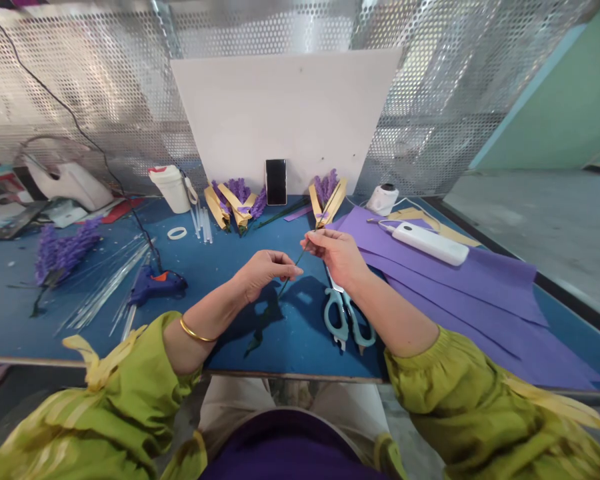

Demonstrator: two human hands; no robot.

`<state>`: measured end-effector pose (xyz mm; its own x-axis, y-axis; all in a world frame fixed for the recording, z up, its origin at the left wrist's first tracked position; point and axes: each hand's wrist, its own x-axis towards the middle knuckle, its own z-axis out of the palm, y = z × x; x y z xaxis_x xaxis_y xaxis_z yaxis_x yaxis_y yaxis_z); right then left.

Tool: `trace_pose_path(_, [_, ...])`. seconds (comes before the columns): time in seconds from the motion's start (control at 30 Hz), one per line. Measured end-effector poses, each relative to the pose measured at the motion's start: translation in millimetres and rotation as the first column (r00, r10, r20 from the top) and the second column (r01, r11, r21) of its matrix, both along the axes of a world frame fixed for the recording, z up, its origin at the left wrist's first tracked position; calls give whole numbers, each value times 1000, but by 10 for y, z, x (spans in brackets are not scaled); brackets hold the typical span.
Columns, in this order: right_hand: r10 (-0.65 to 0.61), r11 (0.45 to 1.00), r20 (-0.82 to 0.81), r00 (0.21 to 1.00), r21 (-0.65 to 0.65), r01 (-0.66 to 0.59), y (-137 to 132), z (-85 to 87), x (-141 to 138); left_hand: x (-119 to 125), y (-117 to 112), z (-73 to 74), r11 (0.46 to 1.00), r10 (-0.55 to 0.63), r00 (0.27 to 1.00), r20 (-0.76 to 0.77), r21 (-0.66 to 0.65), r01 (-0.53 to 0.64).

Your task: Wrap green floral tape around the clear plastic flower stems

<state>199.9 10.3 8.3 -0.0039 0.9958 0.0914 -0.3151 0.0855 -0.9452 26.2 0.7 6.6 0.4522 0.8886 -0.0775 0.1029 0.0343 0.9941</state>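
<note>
Between my two hands runs a thin green stem (301, 255), slanting down to the left. My right hand (337, 255) pinches its upper end with thumb and forefinger. Lower down, my left hand (269, 272) is closed in a pinch on the same stem, a gold bangle on its wrist. Dark green leaf shapes (254, 341) show below the left hand; I cannot tell where leaf ends and shadow begins. Scissors (336, 325) with light teal handles lie just under my right wrist, their blades partly hidden. Past the right hand sits a purple flower bunch (325, 190) in tan paper.
Purple sheets (460, 287) cover the right side, a white power bank (430, 243) on top. A phone (276, 182) leans on the white board (285, 113). Leftward lie a blue glue gun (155, 287), clear sticks (107, 287), a tape ring (177, 233) and purple flowers (65, 253).
</note>
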Motion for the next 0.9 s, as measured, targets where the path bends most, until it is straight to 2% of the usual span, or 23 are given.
trace_pose_path(0.17, [-105, 994, -19, 994, -20, 105, 59, 26, 75, -6, 11, -20, 993, 53, 987, -155, 114, -35])
trace_pose_path(0.3, [-257, 966, -103, 961, -62, 251, 186, 125, 276, -70, 12, 13, 988, 20, 957, -291, 151, 26])
trace_pose_path(0.37, [-383, 922, -146, 912, -118, 368, 257, 190, 416, -145, 43, 43, 984, 4, 939, -345, 169, 58])
trace_pose_path(0.47, [-602, 798, -218, 768, -184, 573, 344, 257, 613, -296, 182, 86, 968, 18, 906, -423, 236, 91])
trace_pose_path(0.53, [-675, 737, -237, 698, -191, 648, 377, 255, 683, -390, 343, 119, 951, 36, 860, -508, 283, 128])
trace_pose_path(0.57, [-677, 736, -225, 701, -187, 651, 384, 238, 687, -425, 439, 140, 939, 67, 821, -567, 313, 140])
trace_pose_path(0.6, [-652, 758, -197, 732, -177, 628, 382, 211, 668, -447, 541, 162, 925, 124, 762, -636, 352, 143])
trace_pose_path(0.67, [-539, 839, -106, 835, -151, 523, 355, 137, 569, -451, 750, 208, 892, 284, 590, -756, 434, 126])
trace_pose_path(0.77, [-330, 940, 65, 942, -71, 334, 273, 9, 343, -363, 1041, 239, 860, 425, 454, -783, 506, 66])
trace_pose_path(0.83, [-269, 963, 186, 945, 30, 268, 216, -68, 211, -261, 1206, 218, 839, 483, 391, -784, 542, 50])
trace_pose_path(0.9, [-255, 967, 328, 909, 111, 231, 176, -126, 130, -142, 1353, 172, 824, 498, 361, -789, 559, 86])
